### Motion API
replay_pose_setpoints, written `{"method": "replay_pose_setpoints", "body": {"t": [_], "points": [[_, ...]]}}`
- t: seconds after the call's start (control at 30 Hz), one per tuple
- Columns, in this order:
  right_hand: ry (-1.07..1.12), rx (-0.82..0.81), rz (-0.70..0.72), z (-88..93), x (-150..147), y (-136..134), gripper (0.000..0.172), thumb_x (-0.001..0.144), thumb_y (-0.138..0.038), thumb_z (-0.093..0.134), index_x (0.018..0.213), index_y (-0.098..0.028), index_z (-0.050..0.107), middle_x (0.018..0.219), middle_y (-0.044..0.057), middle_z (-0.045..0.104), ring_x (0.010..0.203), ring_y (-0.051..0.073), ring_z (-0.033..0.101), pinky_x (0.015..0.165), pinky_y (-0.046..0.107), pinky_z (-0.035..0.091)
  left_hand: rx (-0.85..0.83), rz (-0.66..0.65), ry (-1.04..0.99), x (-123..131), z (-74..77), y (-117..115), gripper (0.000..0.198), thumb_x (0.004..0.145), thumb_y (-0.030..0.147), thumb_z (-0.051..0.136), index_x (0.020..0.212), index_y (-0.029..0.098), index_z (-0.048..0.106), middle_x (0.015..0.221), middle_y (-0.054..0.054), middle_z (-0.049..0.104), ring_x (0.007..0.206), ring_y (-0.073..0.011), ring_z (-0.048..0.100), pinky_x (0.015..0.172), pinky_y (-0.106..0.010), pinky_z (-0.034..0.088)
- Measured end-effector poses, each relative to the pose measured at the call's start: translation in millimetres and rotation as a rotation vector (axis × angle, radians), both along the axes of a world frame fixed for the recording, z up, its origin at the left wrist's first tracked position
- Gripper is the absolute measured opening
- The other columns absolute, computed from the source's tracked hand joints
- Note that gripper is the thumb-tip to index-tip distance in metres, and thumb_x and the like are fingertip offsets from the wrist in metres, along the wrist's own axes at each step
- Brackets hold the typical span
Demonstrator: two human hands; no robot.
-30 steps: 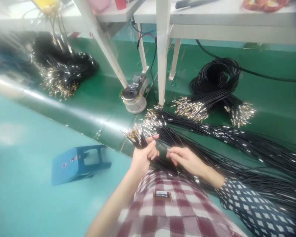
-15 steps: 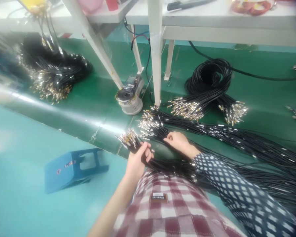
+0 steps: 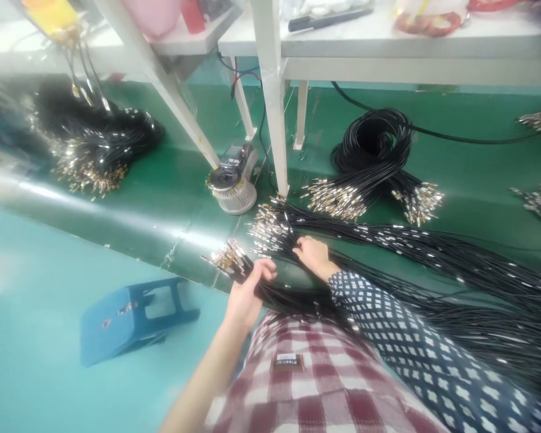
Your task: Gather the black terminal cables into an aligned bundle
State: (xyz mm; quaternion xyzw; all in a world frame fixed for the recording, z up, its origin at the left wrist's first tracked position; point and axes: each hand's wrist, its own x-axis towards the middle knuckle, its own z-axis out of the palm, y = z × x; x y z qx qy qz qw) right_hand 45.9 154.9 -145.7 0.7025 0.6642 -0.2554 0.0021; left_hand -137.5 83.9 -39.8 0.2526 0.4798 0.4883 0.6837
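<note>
My left hand is wrapped round a bundle of thin black cables. Their bare metal tips stick out past the thumb to the left. Farther right, my right hand has its fingers pinched at the edge of a second cable bunch, close behind its silvery connector ends. How many cables the pinch takes in is hidden by the fingers. Both bunches trail off to the right over the green surface.
A coiled cable bundle lies behind, near a white table leg. Beside that leg stands a grey-white round device. Another cable heap is at left. A blue plastic stool is on the floor.
My right hand has shifted slightly left along the cable bunch. My left hand keeps its hold, its bundle moving a little left. The whole view has tilted slightly.
</note>
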Motion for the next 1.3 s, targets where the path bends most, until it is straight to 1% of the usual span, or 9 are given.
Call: {"method": "replay_pose_setpoints", "body": {"t": [0.13, 0.23, 0.43, 0.6, 0.73, 0.83, 1.07, 1.17, 1.3], "points": [[0.066, -0.021, -0.03, -3.6, -6.6, 6.2, 0.02, 0.087, -0.031, 0.061, 0.101, -0.017, 0.065, 0.107, 0.01, 0.065, 0.097, 0.022, 0.061, 0.082, 0.031, 0.043, -0.004, -0.078, -0.08, 3.5, 5.2, -0.6, 0.038, 0.08, 0.044, 0.066, 0.058, 0.017, 0.052, 0.051, 0.003, 0.045, 0.056, -0.0142, 0.051, 0.08, -0.038, 0.047], [0.15, -0.054, -0.044, 0.3, -9.9, 8.6, 0.011, 0.085, -0.023, 0.061, 0.092, -0.016, 0.067, 0.1, 0.01, 0.067, 0.096, 0.023, 0.061, 0.082, 0.031, 0.042, -0.018, -0.061, -0.102, 5.6, 6.2, -1.1, 0.038, 0.081, 0.04, 0.066, 0.057, 0.018, 0.046, 0.047, 0.007, 0.037, 0.046, -0.0093, 0.038, 0.068, -0.033, 0.045], [0.486, -0.18, 0.002, 34.2, 11.0, 7.8, 0.017, 0.083, -0.021, 0.057, 0.096, -0.014, 0.066, 0.08, 0.005, 0.066, 0.07, 0.013, 0.059, 0.064, 0.022, 0.043, -0.043, -0.023, -0.114, 6.2, 5.2, -3.0, 0.035, 0.082, 0.034, 0.066, 0.059, 0.017, 0.044, 0.043, 0.009, 0.031, 0.042, -0.0069, 0.032, 0.06, -0.028, 0.04], [0.787, -0.219, 0.073, 65.5, 42.4, -19.7, 0.031, 0.092, -0.034, 0.043, 0.103, -0.012, 0.063, 0.071, -0.001, 0.054, 0.054, 0.007, 0.044, 0.051, 0.018, 0.035, -0.035, 0.006, -0.088, 5.7, -0.6, -3.6, 0.016, 0.079, 0.028, 0.069, 0.081, 0.016, 0.059, 0.042, 0.011, 0.03, 0.041, -0.0067, 0.033, 0.058, -0.028, 0.04], [1.011, -0.214, 0.12, 78.0, 44.3, -52.8, 0.031, 0.09, -0.041, 0.051, 0.093, -0.013, 0.065, 0.072, -0.001, 0.052, 0.057, 0.008, 0.043, 0.052, 0.019, 0.034, -0.014, 0.01, -0.071, 10.2, 1.4, -1.4, 0.027, 0.081, 0.027, 0.067, 0.105, 0.015, 0.062, 0.044, 0.012, 0.031, 0.042, -0.0063, 0.033, 0.059, -0.028, 0.04], [1.019, -0.154, 0.184, 83.3, 37.4, -71.2, 0.032, 0.092, -0.042, 0.051, 0.089, -0.014, 0.066, 0.081, 0.003, 0.059, 0.068, 0.01, 0.049, 0.061, 0.021, 0.04, -0.005, 0.017, -0.077, 16.5, 7.4, 0.3, 0.032, 0.082, 0.028, 0.067, 0.11, 0.015, 0.062, 0.044, 0.011, 0.03, 0.042, -0.006, 0.032, 0.058, -0.027, 0.039], [0.967, 0.057, 0.303, 91.3, 18.1, -77.9, 0.031, 0.096, -0.038, 0.047, 0.09, -0.016, 0.067, 0.087, 0.005, 0.064, 0.079, 0.014, 0.057, 0.074, 0.025, 0.043, -0.033, -0.06, -0.01, 21.5, 18.4, 0.0, 0.021, 0.073, 0.027, 0.074, 0.085, 0.01, 0.07, 0.041, 0.01, 0.033, 0.04, -0.0056, 0.034, 0.054, -0.027, 0.037], [0.931, 0.135, 0.298, 94.9, 15.4, -78.5, 0.03, 0.097, -0.036, 0.045, 0.09, -0.016, 0.067, 0.085, 0.005, 0.064, 0.078, 0.014, 0.058, 0.073, 0.025, 0.043, -0.04, -0.105, 0.006, 19.5, 20.3, -1.6, 0.028, 0.07, 0.025, 0.076, 0.094, 0.01, 0.07, 0.041, 0.01, 0.034, 0.04, -0.0059, 0.035, 0.054, -0.027, 0.038], [0.837, 0.141, 0.293, 100.2, 18.1, -84.0, 0.027, 0.096, -0.032, 0.047, 0.092, -0.016, 0.069, 0.083, 0.004, 0.064, 0.074, 0.013, 0.057, 0.069, 0.024, 0.043, -0.024, -0.025, -0.063, 18.4, 17.0, -1.8, 0.035, 0.076, 0.028, 0.072, 0.107, 0.013, 0.066, 0.043, 0.011, 0.032, 0.042, -0.0059, 0.034, 0.058, -0.027, 0.041]]}}
